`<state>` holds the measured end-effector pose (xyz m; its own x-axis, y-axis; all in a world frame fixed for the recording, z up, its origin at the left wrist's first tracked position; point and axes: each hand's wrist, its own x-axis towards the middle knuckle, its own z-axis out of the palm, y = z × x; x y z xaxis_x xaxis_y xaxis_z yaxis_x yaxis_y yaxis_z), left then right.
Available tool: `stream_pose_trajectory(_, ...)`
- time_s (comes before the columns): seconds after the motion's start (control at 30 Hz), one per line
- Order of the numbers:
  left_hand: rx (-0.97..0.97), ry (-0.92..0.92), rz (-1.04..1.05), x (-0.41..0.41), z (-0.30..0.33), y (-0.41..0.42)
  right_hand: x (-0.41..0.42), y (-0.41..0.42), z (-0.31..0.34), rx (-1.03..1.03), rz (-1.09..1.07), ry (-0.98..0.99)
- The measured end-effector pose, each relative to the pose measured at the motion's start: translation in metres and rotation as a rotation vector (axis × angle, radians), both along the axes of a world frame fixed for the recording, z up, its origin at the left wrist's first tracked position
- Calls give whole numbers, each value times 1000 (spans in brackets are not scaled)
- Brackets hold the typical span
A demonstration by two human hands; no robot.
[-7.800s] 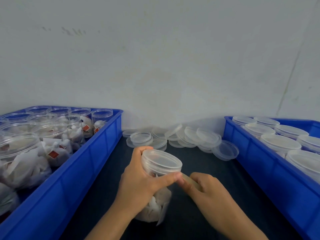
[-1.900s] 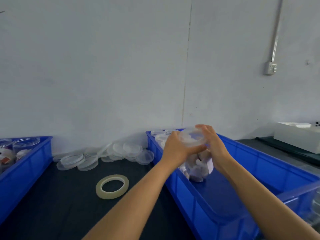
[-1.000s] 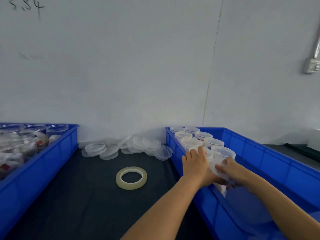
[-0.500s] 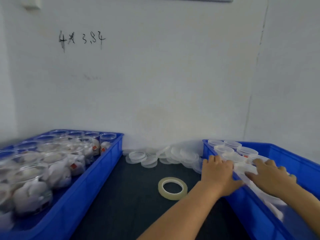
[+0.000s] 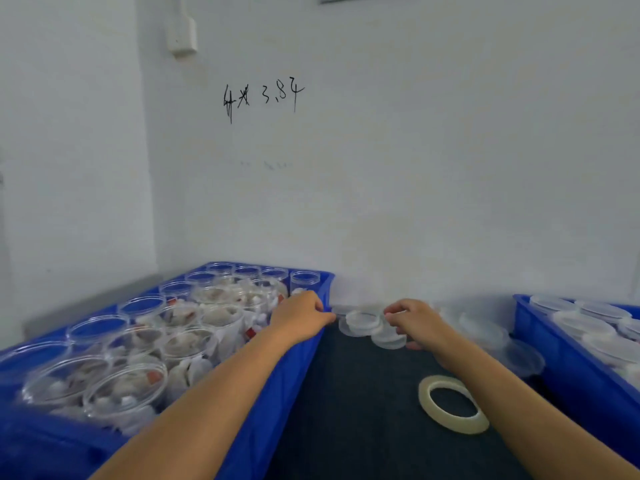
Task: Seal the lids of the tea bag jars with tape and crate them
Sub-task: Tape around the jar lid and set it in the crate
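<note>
Several open tea bag jars (image 5: 128, 386) fill the blue left crate (image 5: 277, 393). My left hand (image 5: 298, 317) reaches over that crate's far right corner, its fingers curled round a jar there; the hand covers most of that jar. On the dark mat, my right hand (image 5: 412, 322) sits among the loose clear lids (image 5: 360, 322) by the wall, finger and thumb pinching the edge of one lid. A roll of clear tape (image 5: 446, 422) lies flat on the mat under my right forearm. The blue right crate (image 5: 561, 368) holds lidded jars (image 5: 581, 327).
The two crates flank a narrow strip of dark mat (image 5: 363, 427). A white wall with handwritten marks rises right behind the lids. A white box (image 5: 181, 36) is fixed high on the wall at left.
Both hands have left the right crate and the jar set down there. My left hand has moved to the left crate and my right hand to the loose lids. The view has swung left.
</note>
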<state>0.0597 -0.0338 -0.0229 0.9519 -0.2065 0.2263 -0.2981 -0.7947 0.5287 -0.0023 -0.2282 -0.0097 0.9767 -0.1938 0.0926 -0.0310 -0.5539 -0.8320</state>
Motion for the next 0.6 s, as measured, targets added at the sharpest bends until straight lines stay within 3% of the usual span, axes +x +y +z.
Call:
stream_pose_trajectory(0.17, -176, 136, 60, 61, -15, 39, 52, 44, -4, 132, 51, 41)
stream_pose_trajectory(0.6, -224, 131, 161, 212, -39, 13, 206, 63, -28, 115, 147, -5)
